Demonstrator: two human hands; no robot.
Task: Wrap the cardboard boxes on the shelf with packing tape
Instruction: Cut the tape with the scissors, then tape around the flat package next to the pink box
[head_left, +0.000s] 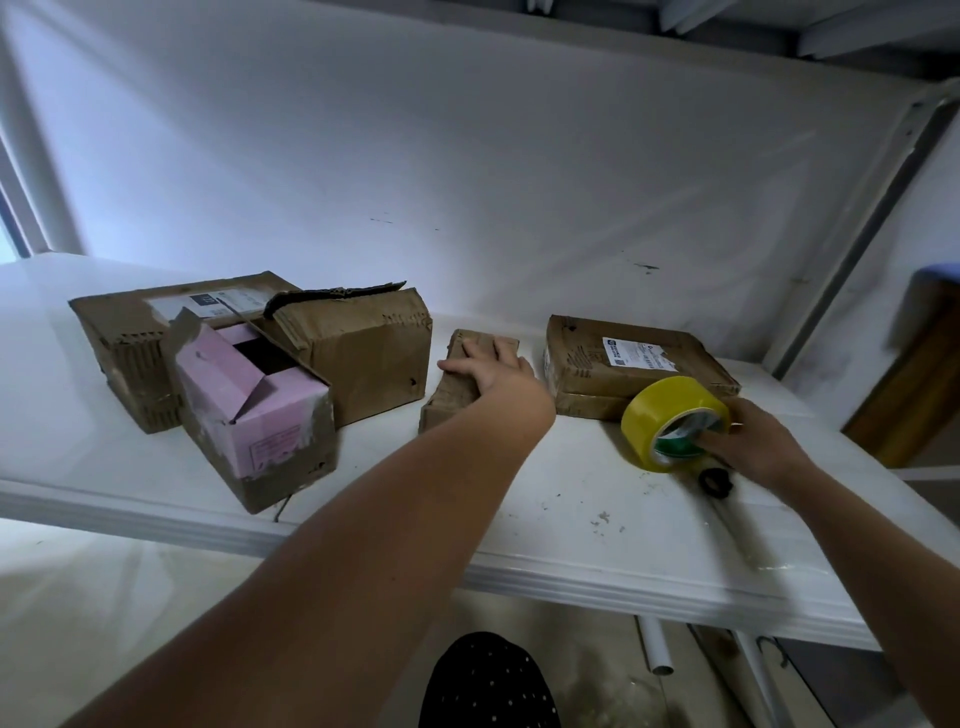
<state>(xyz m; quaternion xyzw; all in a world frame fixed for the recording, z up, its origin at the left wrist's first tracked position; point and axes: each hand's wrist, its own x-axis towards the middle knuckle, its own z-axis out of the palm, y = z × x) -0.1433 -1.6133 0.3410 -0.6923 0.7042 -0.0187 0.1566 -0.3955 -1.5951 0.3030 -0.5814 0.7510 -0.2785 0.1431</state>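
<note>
Left hand lies flat-fingered on the small brown cardboard box mid-shelf, battered brown carton left, flat labelled parcel right, right hand gripping the yellow packing-tape roll

Five cardboard boxes sit on the shelf: a large brown box, a torn brown box, a pink-sided open box, a small narrow box and a flat labelled box. One roll of yellow tape. One small black ring. Two hands: left, right.
</note>
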